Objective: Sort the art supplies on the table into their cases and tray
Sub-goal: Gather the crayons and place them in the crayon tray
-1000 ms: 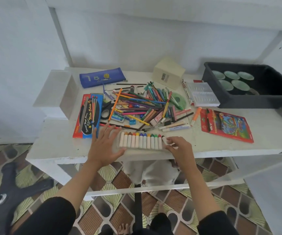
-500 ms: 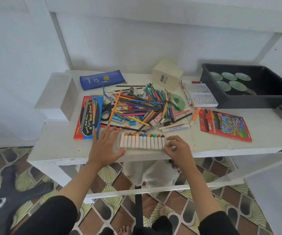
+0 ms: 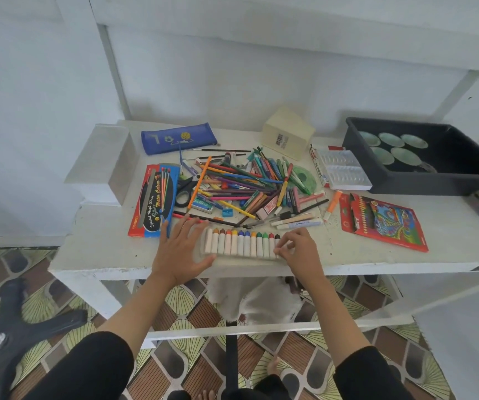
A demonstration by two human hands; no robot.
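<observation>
Fingers of the right hand [image 3: 299,251] have curled in since half a second ago and now pinch the right end of the row of white-wrapped crayons [image 3: 241,245]. The left hand [image 3: 179,252] stays flat, fingers spread, at the row's left end. The row lies in a shallow clear tray [image 3: 250,261] at the front edge of the white desk [image 3: 102,249]. Far right, a black plastic tub [image 3: 405,186] holds round pale-green dishes [image 3: 391,140].

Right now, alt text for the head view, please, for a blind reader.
A row of white-wrapped coloured crayons lies at the front edge of the white table: the left hand rests flat at its left end, the right hand pinches its right end. Behind is a jumbled pile of coloured pencils and pens; a black plastic bin sits far right.
</observation>
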